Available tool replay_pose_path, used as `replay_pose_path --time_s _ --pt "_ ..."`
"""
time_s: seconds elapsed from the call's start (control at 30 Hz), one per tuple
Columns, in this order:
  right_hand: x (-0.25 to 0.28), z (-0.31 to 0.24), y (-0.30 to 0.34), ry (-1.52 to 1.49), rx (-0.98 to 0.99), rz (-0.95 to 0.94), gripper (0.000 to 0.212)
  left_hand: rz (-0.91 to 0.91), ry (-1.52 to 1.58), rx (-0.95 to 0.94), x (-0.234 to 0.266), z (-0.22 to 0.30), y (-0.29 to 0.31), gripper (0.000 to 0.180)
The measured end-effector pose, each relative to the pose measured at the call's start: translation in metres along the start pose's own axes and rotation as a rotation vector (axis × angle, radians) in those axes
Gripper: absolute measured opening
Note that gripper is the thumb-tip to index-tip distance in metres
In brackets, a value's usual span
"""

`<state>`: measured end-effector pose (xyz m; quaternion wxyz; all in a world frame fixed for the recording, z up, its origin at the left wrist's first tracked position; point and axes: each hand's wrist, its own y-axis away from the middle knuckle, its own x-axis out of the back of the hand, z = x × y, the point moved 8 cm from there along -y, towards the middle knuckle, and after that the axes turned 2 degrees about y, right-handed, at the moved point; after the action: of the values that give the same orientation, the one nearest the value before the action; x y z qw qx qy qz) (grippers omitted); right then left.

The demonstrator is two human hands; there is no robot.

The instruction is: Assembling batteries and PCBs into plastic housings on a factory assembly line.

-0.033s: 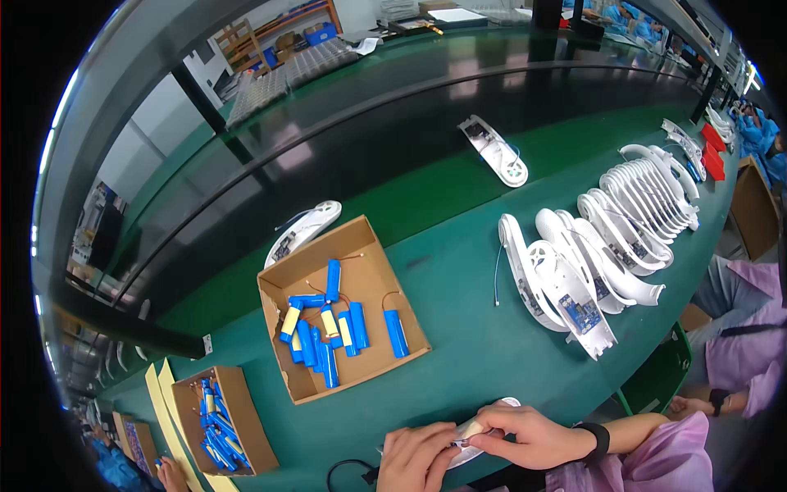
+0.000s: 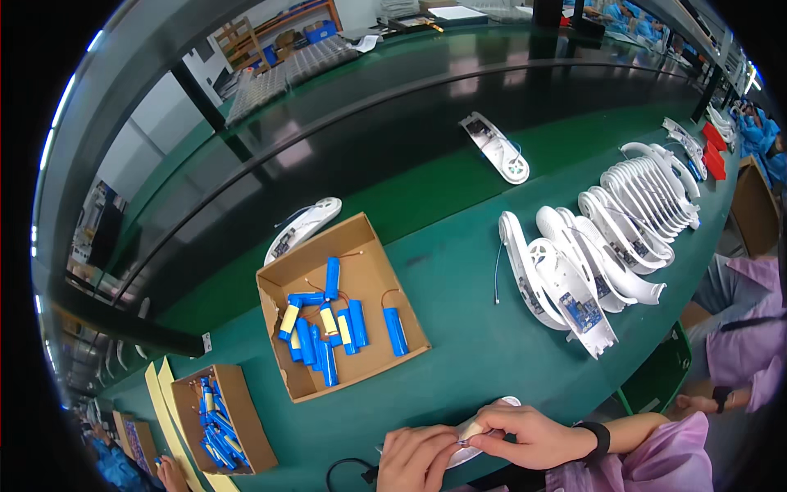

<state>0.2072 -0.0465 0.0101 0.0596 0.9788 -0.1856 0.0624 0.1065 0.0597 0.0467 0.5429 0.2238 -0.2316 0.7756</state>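
Note:
Close to the table's near edge, a white plastic housing (image 2: pixel 464 457) lies mostly hidden under my two hands. My right hand (image 2: pixel 531 439) pinches a small cream-coloured piece (image 2: pixel 470 430) between thumb and forefinger, over the housing. From the left, my left hand (image 2: pixel 416 457) meets it, thumb and forefinger drawn together at the same spot; what they grip is covered. Beyond my hands stands a cardboard box (image 2: pixel 379 371) holding several blue battery packs (image 2: pixel 326 361) with thin wires.
White housings with circuit boards (image 2: pixel 574 307) stand in a row at the right. Single housings lie behind the box (image 2: pixel 305 230) and farther back (image 2: pixel 496 148). A smaller box of batteries (image 2: pixel 252 422) is at left. A black cable (image 2: pixel 348 463) runs beside my left hand. Co-workers sit on both sides.

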Motion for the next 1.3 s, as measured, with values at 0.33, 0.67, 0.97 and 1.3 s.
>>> replay_pose_path --time_s 0.33,0.67,0.97,1.3 --pt "0.002 -0.024 0.015 0.487 0.402 0.213 0.026 -0.125 -0.204 0.019 0.001 0.010 -0.002 0.053" --pt "-0.007 -0.005 0.013 0.523 0.173 0.393 0.020 -0.207 -0.181 0.135 -0.015 -0.027 0.024 0.065" --pt "-0.005 0.002 0.017 0.481 0.208 0.455 0.021 -0.255 -0.142 0.086 -0.016 -0.025 0.017 0.058" --pt "-0.005 -0.001 0.004 0.444 0.130 0.347 0.018 -0.249 -0.214 -0.034 -0.018 -0.022 0.022 0.053"
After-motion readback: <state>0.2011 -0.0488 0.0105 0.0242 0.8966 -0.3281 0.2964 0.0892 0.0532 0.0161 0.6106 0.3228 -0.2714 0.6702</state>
